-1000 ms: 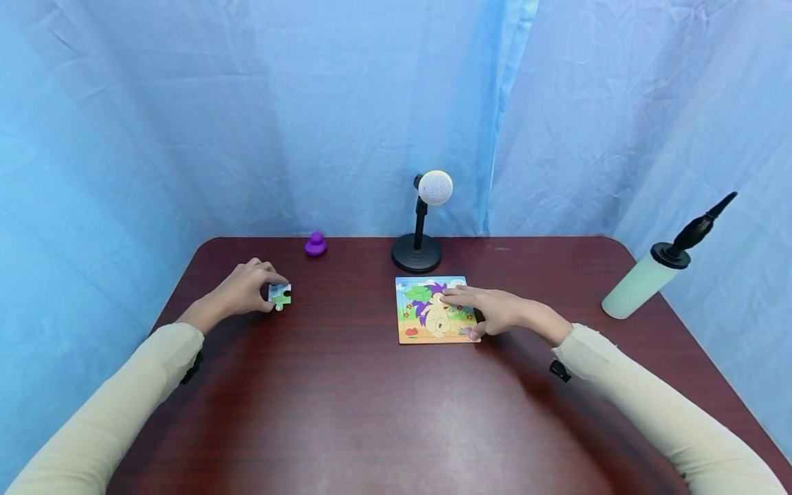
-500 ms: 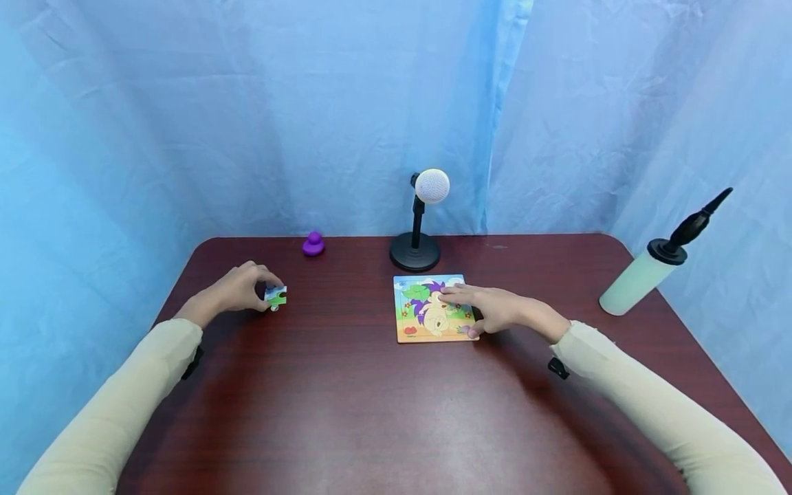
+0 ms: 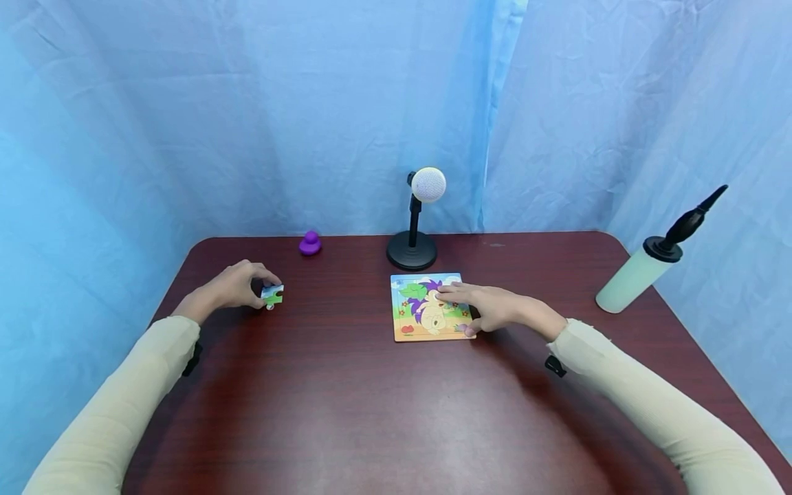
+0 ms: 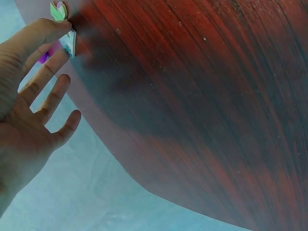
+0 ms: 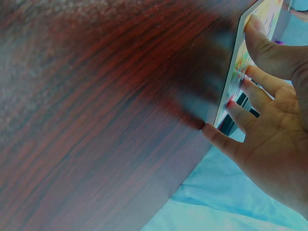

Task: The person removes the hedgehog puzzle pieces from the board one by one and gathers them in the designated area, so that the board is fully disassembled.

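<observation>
On the left side of the table, my left hand (image 3: 232,287) pinches a jigsaw puzzle piece (image 3: 272,295), blue, white and green, between thumb and index finger. In the left wrist view the piece (image 4: 71,44) is seen nearly edge-on, and the other fingers of that hand (image 4: 29,108) are spread. My right hand (image 3: 495,307) rests on a square jigsaw puzzle (image 3: 405,320) showing a purple-haired cartoon animal, covering part of its right side. From the right wrist, its fingers look spread across the puzzle, with the thumb (image 5: 262,45) near the edge of the board (image 5: 234,65).
Behind the puzzle stands a white-headed microphone (image 3: 428,184) on a black round base (image 3: 411,252). A small purple knob-like object (image 3: 310,243) sits near the back edge. At the right, a pale green hand pump (image 3: 631,280) leans. Blue curtains (image 3: 346,117) surround the dark wooden table (image 3: 396,412).
The head view has shifted slightly, so everything sits a little further left. The puzzle piece in my left hand is tilted a bit more. My right hand stays on the puzzle.
</observation>
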`<state>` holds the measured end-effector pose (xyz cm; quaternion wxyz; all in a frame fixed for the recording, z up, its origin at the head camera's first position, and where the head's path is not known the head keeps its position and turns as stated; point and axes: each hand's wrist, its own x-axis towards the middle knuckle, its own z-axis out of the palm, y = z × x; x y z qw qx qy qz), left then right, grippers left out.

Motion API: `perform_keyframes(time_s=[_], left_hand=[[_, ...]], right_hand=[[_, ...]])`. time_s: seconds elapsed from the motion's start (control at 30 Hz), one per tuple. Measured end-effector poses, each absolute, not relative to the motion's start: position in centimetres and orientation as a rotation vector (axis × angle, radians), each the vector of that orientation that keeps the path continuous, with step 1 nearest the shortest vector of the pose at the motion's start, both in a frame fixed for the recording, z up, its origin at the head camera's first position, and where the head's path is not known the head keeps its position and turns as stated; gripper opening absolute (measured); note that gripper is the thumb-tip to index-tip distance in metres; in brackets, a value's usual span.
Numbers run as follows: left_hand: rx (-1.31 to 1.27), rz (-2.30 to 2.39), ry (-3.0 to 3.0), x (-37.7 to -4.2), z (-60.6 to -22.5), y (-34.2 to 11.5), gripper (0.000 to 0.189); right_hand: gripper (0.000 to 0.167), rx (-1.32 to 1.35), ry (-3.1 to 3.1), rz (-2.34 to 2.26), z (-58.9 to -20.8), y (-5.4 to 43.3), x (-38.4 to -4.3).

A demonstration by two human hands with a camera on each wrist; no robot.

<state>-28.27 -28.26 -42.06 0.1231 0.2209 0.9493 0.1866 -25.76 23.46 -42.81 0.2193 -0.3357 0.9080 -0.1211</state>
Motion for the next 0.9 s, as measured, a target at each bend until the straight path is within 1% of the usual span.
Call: perform_keyframes(time_s=[0.23, 0.4, 0.57, 0.7, 0.9], left_hand=[[0.590, 0.529, 2.791, -28.1, -41.9, -27.9, 0.047], [0.584, 0.517, 2.819, -28.0, -41.1, -26.4, 0.051], [0.714, 0.531, 2.827, -28.0, -39.8, -23.5, 0.048], [0.856, 0.572, 2.823, -28.0, -39.0, -20.5, 0.046], [1.007, 0.657, 2.745, -28.2, -38.9, -16.1, 0.044]], right_hand=[[0.083, -0.937, 2.515, -0.294, -42.6, 23.2, -25.7], [0.084, -0.922, 2.515, -0.271, -42.5, 23.3, -25.8], [0.083, -0.928, 2.529, -0.267, -42.4, 23.6, -25.7], [0.080, -0.963, 2.564, -0.276, -42.2, 24.0, -25.5], [0.075, -0.989, 2.607, -0.278, -42.4, 24.8, -25.3]])
